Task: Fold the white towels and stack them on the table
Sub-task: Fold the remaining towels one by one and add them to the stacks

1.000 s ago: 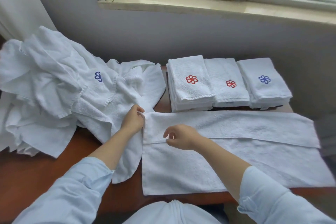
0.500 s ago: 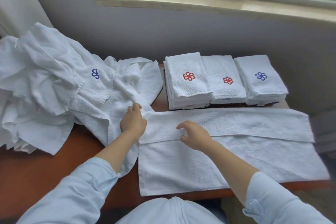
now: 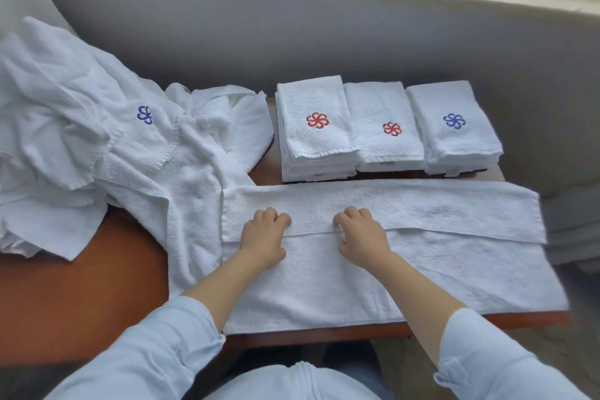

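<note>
Right now we have both hands on the half-folded towel, which lies flat along the front of the table, its far third turned toward us as a flap. Our left hand and right hand sit knuckles-up on the flap's hem, fingers curled. We cannot tell whether they pinch the hem or only press it down.

We see several risks. The towel's near edge runs right along the table's front edge, and its right end reaches the table's corner, so a tug toward us could drag it over the side. The flap's hem dips lower on the right than between our hands, so folding again now would likely lock in a skewed crease. A loose towel spilling from the unfolded heap touches our towel's left end and could get caught in the next fold. The three folded stacks stand just behind the flap, where a careless push could knock them out of line.
</note>
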`<action>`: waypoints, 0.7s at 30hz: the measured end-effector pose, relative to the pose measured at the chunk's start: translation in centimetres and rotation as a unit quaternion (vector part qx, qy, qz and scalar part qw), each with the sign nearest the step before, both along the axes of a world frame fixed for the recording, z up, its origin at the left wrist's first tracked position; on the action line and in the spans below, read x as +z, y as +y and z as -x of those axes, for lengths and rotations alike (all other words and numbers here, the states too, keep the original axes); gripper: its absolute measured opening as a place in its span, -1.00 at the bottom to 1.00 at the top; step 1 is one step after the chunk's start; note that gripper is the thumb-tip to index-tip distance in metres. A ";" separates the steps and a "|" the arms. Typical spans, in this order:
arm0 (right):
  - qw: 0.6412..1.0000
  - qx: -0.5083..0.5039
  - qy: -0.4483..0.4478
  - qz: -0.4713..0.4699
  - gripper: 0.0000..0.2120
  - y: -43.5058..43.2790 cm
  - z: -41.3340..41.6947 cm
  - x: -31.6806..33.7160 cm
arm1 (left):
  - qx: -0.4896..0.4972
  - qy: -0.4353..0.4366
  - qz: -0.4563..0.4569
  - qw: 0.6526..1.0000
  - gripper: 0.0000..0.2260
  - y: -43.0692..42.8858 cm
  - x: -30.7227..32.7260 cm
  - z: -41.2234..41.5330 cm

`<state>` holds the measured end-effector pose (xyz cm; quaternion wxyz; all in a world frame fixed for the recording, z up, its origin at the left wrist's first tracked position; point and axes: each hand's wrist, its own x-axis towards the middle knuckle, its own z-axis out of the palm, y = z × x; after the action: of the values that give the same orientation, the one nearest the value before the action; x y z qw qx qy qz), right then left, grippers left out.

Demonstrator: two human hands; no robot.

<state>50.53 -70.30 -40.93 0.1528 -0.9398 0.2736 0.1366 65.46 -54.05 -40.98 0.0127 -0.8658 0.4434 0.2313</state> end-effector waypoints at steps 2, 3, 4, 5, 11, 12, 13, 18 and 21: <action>1.000 0.012 0.010 -0.007 -0.68 -0.7 0.2 -0.1 | 0.019 -0.003 -0.033 0.999 -0.56 -0.4 0.3 0.3; 1.000 0.019 0.017 -0.014 -0.69 -1.0 0.3 -0.1 | 0.028 0.001 -0.048 0.998 -0.57 -0.6 0.4 0.5; 0.999 0.027 0.024 -0.023 -0.69 -1.3 0.6 -0.2 | 0.037 0.006 -0.061 0.997 -0.57 -0.7 0.5 0.7; 0.998 0.033 0.028 -0.036 -0.68 -1.6 0.9 -0.2 | 0.045 0.007 -0.071 0.996 -0.57 -0.7 0.6 1.1; 0.995 0.059 0.059 -0.058 -0.39 -2.7 3.9 -0.7 | 0.096 -0.002 -0.088 0.991 -0.43 0.0 0.4 4.0; 0.992 0.069 0.081 -0.065 -0.31 -2.9 4.6 -0.8 | 0.104 0.002 -0.093 0.990 -0.39 0.1 0.4 4.6; 0.989 0.088 0.098 -0.062 -0.25 -3.1 5.3 -1.0 | 0.113 0.007 -0.098 0.989 -0.33 0.2 0.5 5.3; 0.985 0.115 0.109 -0.065 -0.21 -4.7 7.7 -1.1 | 0.160 -0.006 -0.154 0.975 -0.15 -0.8 1.1 8.4; 0.983 0.123 0.118 -0.063 -0.19 -5.5 8.8 -0.9 | 0.185 -0.003 -0.172 0.968 -0.14 -2.1 1.4 9.9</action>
<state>41.68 -75.79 -41.85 0.1605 -0.9320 0.1631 0.2811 55.57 -56.17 -39.58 0.1199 -0.9183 0.2292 0.2996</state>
